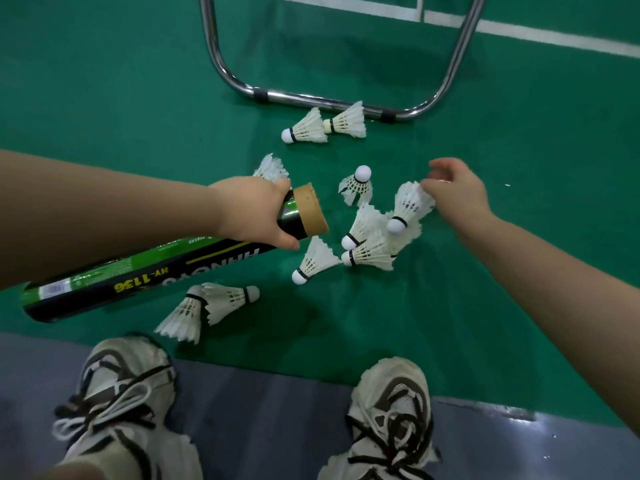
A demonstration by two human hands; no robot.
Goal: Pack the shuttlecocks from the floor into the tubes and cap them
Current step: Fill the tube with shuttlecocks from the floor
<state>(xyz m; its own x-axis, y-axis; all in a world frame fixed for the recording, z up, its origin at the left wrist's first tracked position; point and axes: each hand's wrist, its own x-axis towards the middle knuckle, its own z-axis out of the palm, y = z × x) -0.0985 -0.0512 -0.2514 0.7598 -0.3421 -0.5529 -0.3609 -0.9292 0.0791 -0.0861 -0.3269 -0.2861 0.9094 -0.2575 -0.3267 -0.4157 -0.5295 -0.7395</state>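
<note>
Packing appeared far from complete: left hand (252,211) gripped the uncapped tube (156,271), right hand (457,192) pinched one shuttlecock (410,207) by its feathers, and many loose shuttlecocks (313,261) lay on the floor (138,98).

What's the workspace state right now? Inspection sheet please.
Surface: green court floor.
Job's things: tube, brown end by the hand uncapped; loose shuttlecocks on the floor; no cap seen.
Clutter: nothing seen.
Grips: left hand holds the tube near its brown end; right hand pinches a shuttlecock by its feathers.
Cables: nothing seen.
Surroundings: chrome frame, white lines, shoes.
</note>
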